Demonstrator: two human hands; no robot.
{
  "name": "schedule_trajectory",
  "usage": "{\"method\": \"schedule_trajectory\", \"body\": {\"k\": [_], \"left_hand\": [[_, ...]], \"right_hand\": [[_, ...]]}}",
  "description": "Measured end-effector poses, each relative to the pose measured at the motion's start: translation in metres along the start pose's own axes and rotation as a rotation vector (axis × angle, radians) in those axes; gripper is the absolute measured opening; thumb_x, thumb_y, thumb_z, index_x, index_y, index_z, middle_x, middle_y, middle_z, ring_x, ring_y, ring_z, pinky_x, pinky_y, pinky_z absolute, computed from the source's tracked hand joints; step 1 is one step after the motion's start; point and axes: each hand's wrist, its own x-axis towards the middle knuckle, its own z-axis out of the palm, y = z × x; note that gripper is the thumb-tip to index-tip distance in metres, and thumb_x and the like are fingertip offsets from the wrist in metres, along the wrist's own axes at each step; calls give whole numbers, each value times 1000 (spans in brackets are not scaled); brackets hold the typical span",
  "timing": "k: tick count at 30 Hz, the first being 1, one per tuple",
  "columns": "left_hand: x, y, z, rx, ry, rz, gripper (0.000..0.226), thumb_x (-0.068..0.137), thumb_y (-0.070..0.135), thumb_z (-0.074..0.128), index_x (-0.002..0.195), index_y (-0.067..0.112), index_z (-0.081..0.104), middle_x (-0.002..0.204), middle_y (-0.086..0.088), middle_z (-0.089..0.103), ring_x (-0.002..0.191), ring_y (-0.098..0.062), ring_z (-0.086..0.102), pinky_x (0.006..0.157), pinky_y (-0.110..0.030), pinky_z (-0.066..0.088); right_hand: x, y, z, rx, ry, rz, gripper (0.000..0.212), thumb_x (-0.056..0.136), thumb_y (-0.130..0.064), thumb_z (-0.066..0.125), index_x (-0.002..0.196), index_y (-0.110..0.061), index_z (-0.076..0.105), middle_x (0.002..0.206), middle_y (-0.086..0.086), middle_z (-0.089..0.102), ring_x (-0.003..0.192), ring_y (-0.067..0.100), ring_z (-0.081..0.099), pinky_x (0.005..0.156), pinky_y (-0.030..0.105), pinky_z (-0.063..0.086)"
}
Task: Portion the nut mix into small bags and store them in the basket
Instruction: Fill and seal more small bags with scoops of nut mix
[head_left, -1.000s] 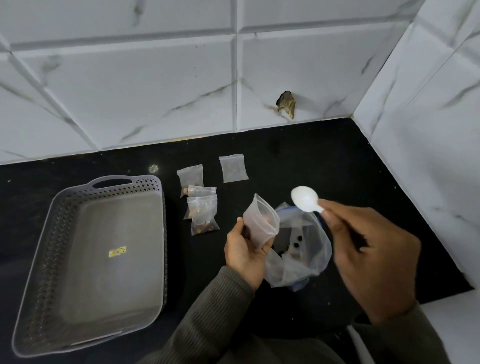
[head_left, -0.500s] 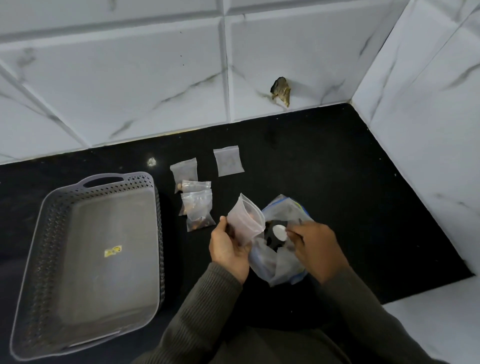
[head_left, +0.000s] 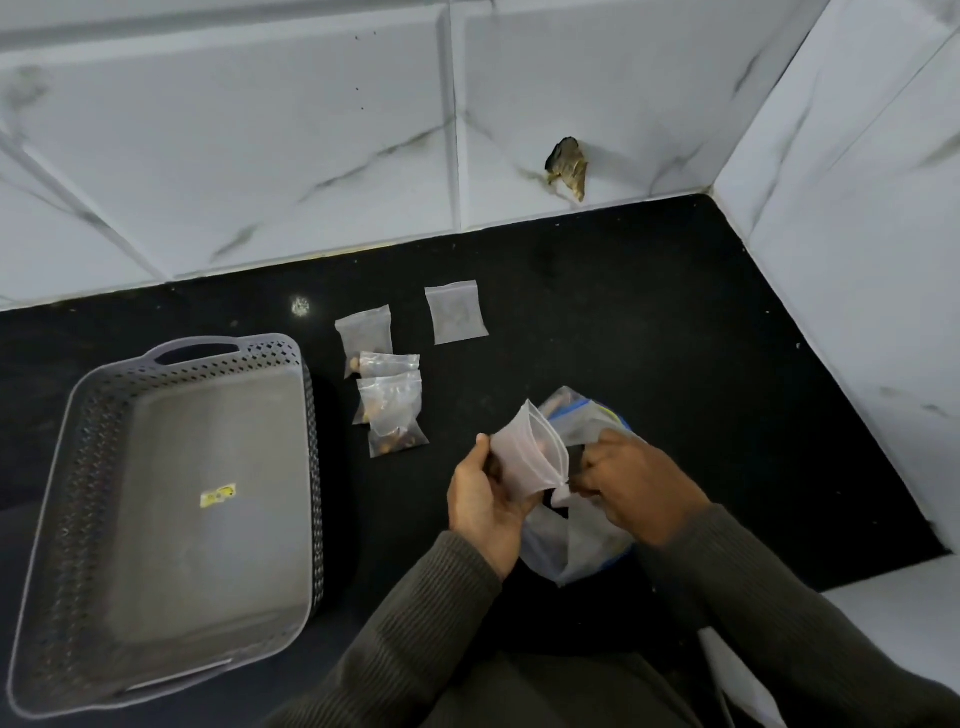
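Head view: my left grip (head_left: 485, 499) is holding a frosted, translucent small bag (head_left: 519, 457) open over the nut-mix bag (head_left: 582, 556). My right grip (head_left: 639, 483) is pinching a white spoon (head_left: 560, 497) beside it. The yellow sticker (head_left: 218, 497) in the basket (head_left: 78, 493) is unreadable.

This looks like a corner of a home kitchen. A glossy black stone tabletop (head_left: 649, 322) meets white marble-patterned wall tiles (head_left: 260, 156) on two sides. A grey plastic basket (head_left: 72, 478) and small bags of nuts (head_left: 397, 431) sit on it.
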Motion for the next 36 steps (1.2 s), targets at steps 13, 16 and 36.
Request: {"method": "schedule_trajectory", "body": {"k": [13, 16, 36], "left_hand": [[-2, -5, 5, 52, -4, 45, 29, 102, 29, 53, 111, 8, 70, 88, -6, 77, 90, -20, 70, 69, -35, 53], [-2, -6, 5, 53, 2, 50, 28, 102, 29, 52, 105, 9, 71, 90, -7, 76, 88, -19, 70, 67, -34, 53], [3, 5, 19, 90, -110, 101, 32, 99, 35, 57, 110, 9, 72, 108, -11, 74, 107, -25, 68, 99, -46, 52]], "right_hand": [[-21, -3, 7, -200, -95, -256, 41, 90, -9, 38, 101, -25, 74, 97, -8, 64, 96, 17, 51, 74, 28, 38], [-23, 8, 27, -235, 54, -195, 20, 77, -18, 58, 71, -30, 73, 70, -14, 63, 71, 11, 55, 60, 24, 45], [-11, 1, 19, 37, 50, 213, 30, 95, -30, 52, 122, -23, 61, 120, -2, 57, 118, 12, 43, 96, 30, 46]]}}
